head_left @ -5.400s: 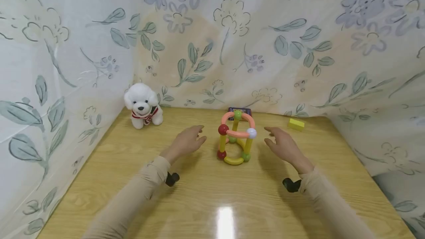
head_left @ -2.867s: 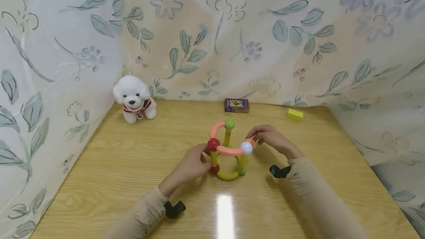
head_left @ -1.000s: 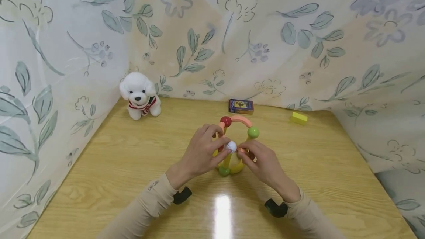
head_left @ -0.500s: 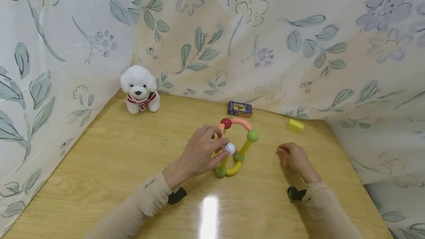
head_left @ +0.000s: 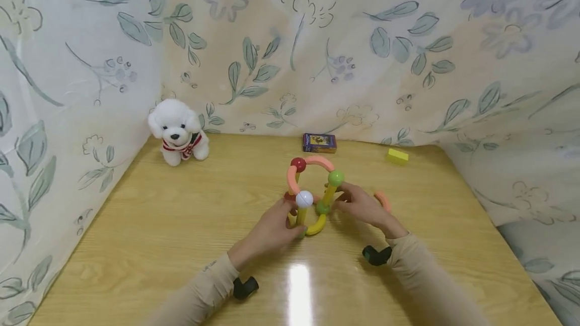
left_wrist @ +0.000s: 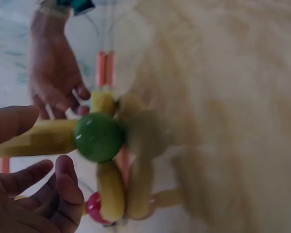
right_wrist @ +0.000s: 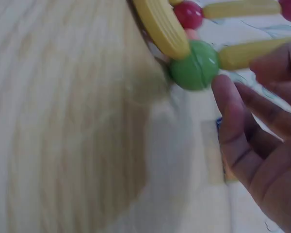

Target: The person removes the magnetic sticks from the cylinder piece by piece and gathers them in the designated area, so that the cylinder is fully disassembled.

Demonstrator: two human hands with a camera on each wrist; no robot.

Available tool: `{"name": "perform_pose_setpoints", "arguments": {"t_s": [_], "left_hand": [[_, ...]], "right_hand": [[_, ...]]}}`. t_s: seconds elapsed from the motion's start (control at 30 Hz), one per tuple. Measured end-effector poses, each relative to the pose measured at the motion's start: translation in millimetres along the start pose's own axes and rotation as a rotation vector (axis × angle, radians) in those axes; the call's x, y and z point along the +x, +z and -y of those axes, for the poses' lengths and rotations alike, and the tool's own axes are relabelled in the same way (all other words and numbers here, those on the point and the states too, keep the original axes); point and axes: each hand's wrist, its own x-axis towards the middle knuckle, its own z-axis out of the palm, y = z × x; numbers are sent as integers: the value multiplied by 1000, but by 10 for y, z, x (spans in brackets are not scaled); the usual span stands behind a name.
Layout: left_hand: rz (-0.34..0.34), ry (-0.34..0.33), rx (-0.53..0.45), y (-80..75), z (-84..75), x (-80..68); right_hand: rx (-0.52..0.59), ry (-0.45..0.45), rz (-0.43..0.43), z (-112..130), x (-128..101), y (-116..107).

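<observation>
A toy frame (head_left: 310, 192) of yellow rods, pink arcs and red, green and white balls stands mid-table. My left hand (head_left: 290, 218) holds its lower left, with thumb and fingers around the yellow rod (left_wrist: 39, 138) by a green ball (left_wrist: 98, 137). My right hand (head_left: 342, 204) grips the right side, its fingers at the yellow rod (right_wrist: 254, 51) beside the lower green ball (right_wrist: 196, 65). A loose pink arc (head_left: 383, 199) lies on the table just behind my right hand.
The wooden table (head_left: 181, 225) is walled by floral cloth at the back and on both sides. A white plush dog (head_left: 178, 131) sits back left, with a small card box (head_left: 319, 142) at the back centre and a yellow block (head_left: 397, 156) back right.
My right hand has come back from the table at the right to the frame, leaving a pink arc lying there. My left hand has slid from the white ball down to the base.
</observation>
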Motion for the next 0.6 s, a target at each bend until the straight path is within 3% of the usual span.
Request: {"name": "perform_pose_setpoints", "arguments": {"t_s": [0.2,0.43,0.6], "left_hand": [[-39,2,31,55,69,-17],[-162,-52,0,-149,231,83],[-170,-70,-8,-225,334,220]], "right_hand": [[31,-58,52,-21,-24,141],[-40,-69,28,139,-160,387],[-104,-130,-6,294,-152,655]]}}
